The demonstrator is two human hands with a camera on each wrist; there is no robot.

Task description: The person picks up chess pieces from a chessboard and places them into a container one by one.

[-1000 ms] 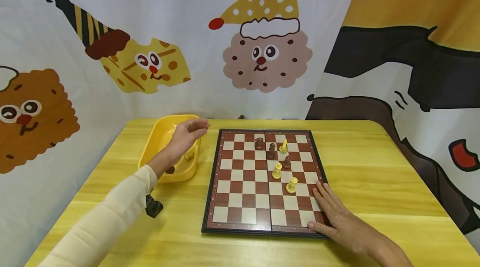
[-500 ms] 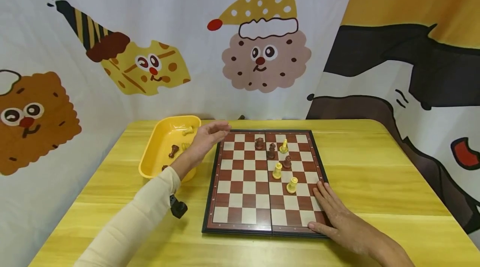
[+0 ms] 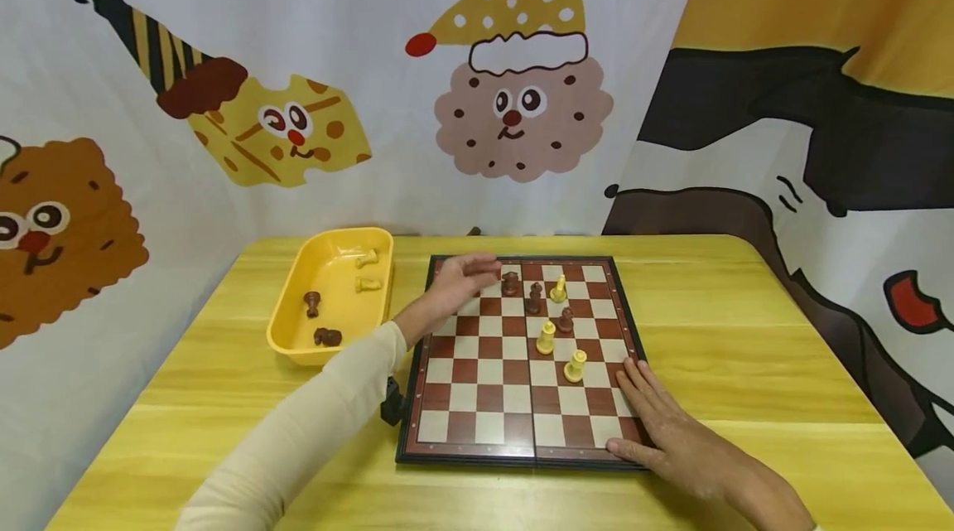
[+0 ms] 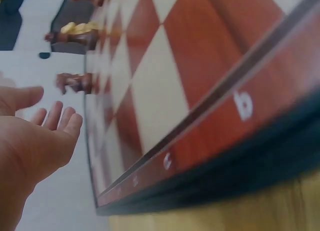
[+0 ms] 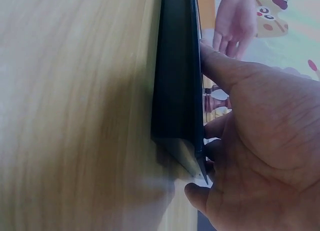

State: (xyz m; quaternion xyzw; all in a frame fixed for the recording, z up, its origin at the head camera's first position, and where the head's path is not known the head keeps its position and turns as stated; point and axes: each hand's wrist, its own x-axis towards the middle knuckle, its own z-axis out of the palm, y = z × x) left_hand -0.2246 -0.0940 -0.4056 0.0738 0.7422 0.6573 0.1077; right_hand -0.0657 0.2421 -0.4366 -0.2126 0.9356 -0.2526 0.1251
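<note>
A brown-and-cream chessboard (image 3: pixel 477 398) lies on the table. My left hand (image 3: pixel 456 282) hovers over its back left part, fingers extended and nothing between them. Just beyond the fingertips stands a dark knight (image 3: pixel 510 283), also upright in the left wrist view. Right of it are a taller dark chess piece (image 3: pixel 533 299), a yellow bishop-like piece (image 3: pixel 559 289) and another dark piece (image 3: pixel 566 320). Nearer stand a yellow piece (image 3: pixel 546 338) and a yellow rook (image 3: pixel 575 366). My right hand (image 3: pixel 681 440) rests on the board's right edge, fingers straight, thumb at the near corner.
A yellow plastic tray (image 3: pixel 279 332) stands left of the board, with yellow and dark chess pieces lying in it. Under everything is a yellow wood-grain table (image 3: pixel 738 324). A cartoon-printed curtain (image 3: pixel 402 84) hangs behind it.
My left hand has moved right, from above the yellow tray to above the board near the dark knight. The right hand stays on the board's edge, and the standing pieces have not moved.
</note>
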